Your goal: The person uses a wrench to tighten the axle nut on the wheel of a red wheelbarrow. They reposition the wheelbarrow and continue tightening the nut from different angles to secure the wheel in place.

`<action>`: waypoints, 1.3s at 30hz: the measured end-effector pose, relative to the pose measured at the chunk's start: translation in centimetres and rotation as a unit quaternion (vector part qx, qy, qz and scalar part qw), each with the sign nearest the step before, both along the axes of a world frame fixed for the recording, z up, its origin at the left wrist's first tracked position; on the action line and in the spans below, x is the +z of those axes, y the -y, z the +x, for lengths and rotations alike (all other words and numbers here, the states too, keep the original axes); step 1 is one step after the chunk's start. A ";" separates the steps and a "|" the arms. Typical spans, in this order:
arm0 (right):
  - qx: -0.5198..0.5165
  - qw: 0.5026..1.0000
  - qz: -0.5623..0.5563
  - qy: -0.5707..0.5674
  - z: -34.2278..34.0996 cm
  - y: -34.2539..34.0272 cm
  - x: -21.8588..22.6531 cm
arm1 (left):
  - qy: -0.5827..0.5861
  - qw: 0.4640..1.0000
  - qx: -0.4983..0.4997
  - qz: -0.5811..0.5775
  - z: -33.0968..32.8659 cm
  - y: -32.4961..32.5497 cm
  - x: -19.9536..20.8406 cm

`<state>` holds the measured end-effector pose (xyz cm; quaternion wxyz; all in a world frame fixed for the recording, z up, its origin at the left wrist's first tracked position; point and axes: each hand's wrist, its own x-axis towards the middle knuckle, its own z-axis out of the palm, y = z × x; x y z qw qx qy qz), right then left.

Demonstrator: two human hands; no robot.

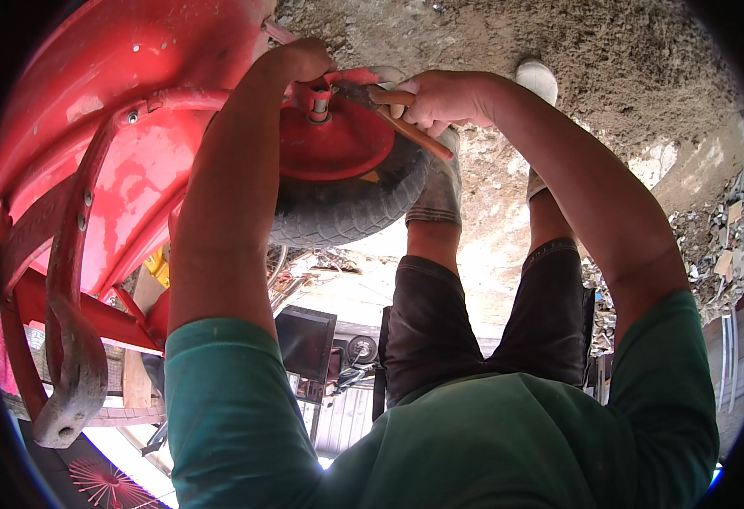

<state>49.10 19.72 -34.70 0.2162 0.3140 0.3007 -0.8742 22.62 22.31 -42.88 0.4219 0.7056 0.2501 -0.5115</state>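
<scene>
A pair of pliers (420, 137) with orange handles is gripped in my right hand (440, 100), its fingers wrapped round the handles. The dark jaws reach left to the red bracket (324, 92) at the wheel's axle; whether they bite on a nut there is hard to see. Against the top of that bracket, my left hand (302, 61) is closed with curled fingers, and what they hold is hidden. Below both hands lies the wheel, with a red hub (338, 146) and a black treaded tyre (350, 212). It sits beside the red wheelbarrow tray (147, 47).
Red tubular frame legs (73, 229) rise at the left, one ending in a worn grey foot (70, 399). Bare dirt ground (609, 59) stretches beyond my hands, with rubble (720, 229) at the right. A dark flat panel (304, 341) stands below the tyre, near my legs.
</scene>
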 end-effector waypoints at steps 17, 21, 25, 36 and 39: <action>-0.040 0.974 -0.215 -0.063 0.4 -0.1 0.5 | 0.002 0.997 -0.072 0.015 2.1 -0.8 2.3; -0.034 0.977 -0.196 -0.076 -0.2 -0.1 0.6 | 0.025 0.990 -0.135 0.038 0.9 0.1 0.8; 0.048 0.993 -0.102 -0.035 -1.0 -0.3 1.3 | 0.026 0.992 -0.117 0.039 0.4 0.5 -0.2; 0.263 0.714 0.649 0.029 -0.9 2.1 5.2 | 0.055 0.987 -0.134 0.067 0.4 0.8 -0.4; 0.202 0.816 0.539 0.058 1.2 2.5 4.4 | 0.053 0.988 -0.133 0.055 1.4 0.3 0.4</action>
